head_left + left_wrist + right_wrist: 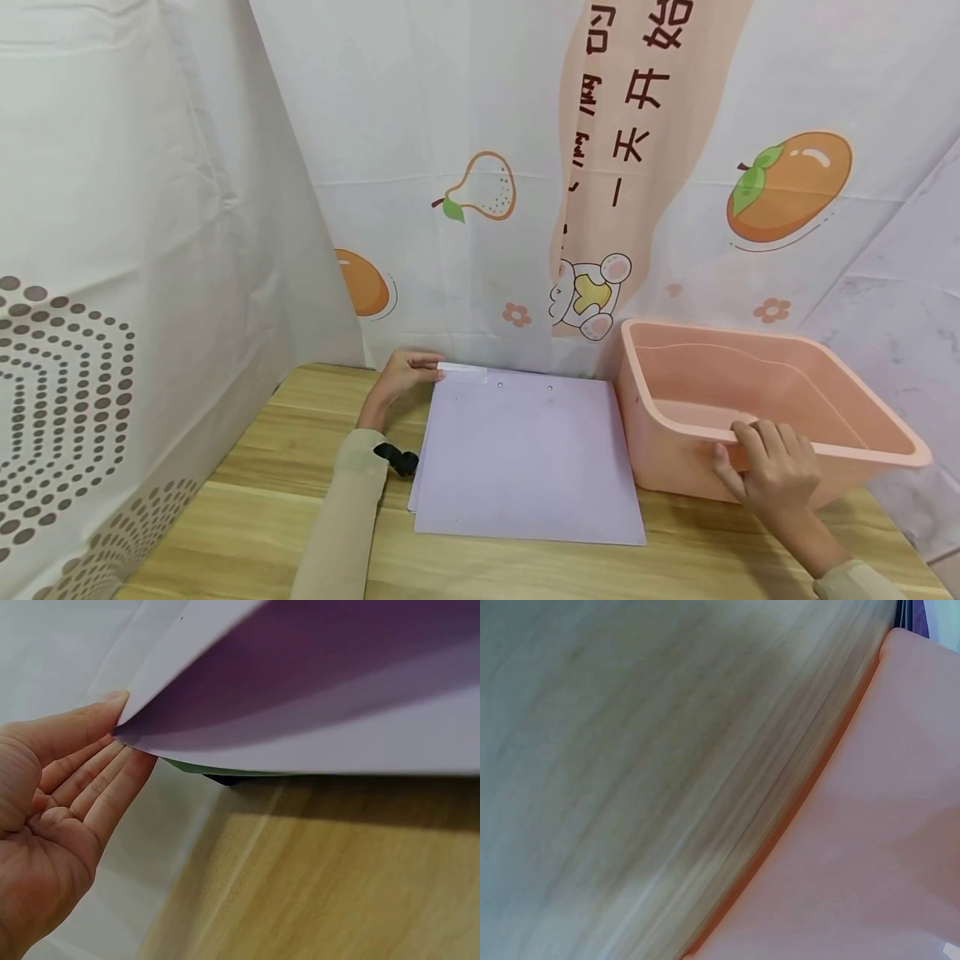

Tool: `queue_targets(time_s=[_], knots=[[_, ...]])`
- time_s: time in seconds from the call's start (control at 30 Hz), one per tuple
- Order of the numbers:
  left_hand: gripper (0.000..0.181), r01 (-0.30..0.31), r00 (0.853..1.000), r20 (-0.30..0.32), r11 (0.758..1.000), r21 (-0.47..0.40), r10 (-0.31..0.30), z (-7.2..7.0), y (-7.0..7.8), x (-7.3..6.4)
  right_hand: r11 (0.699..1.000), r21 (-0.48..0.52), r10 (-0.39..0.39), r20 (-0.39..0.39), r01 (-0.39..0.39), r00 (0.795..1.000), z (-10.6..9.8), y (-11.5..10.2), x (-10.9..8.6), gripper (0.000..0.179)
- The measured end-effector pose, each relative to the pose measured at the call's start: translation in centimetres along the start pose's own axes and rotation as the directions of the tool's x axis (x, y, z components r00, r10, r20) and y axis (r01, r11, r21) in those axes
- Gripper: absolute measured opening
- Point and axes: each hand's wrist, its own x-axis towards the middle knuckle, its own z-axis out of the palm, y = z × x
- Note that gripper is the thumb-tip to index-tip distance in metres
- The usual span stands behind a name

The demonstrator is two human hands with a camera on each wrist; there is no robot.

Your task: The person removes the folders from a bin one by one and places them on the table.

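Observation:
A lilac file folder (525, 462) with two small rivets and a white label strip lies on the table at centre, its edge over another sheet or folder beneath. At its far left corner my left hand (405, 375) pinches the folder. In the left wrist view, the left hand (64, 787) has its thumb above the corner and fingers below, with the lilac layers (315, 727) parted and a green edge under them. My right hand (780, 475) grips the near rim of a pink plastic basin (667, 458), fingers over the rim and thumb outside.
The wood-grain table (247, 492) backs onto a white curtain (427, 275) printed with fruit and characters. Another white curtain (195, 208) hangs on the left. The basin stands right beside the folder, and its side (870, 825) fills the right of the right wrist view.

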Motion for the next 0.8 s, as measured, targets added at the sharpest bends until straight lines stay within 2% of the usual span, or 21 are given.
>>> queue_targets(time_s=[0.27, 0.63, 0.8], knots=[[0.039, 0.028, 0.999, 0.031, 0.999, -0.039, -0.027, -0.26, 0.12, 0.00, 1.000, 0.002, 0.000, -0.001, 0.000, 1.000, 0.08, 0.08, -0.05, 0.054], [0.046, 0.041, 0.992, 0.123, 0.991, -0.126, -0.026, -0.95, 0.06, -0.24, 1.000, -0.005, -0.003, 0.000, 0.003, 1.000, 0.10, 0.23, -0.32, 0.055], [0.047, 0.049, 0.991, 0.130, 0.986, -0.161, -0.028, -0.94, 0.04, -0.15, 1.000, -0.008, -0.001, -0.007, 0.000, 1.000, 0.12, 0.11, -0.16, 0.056]])
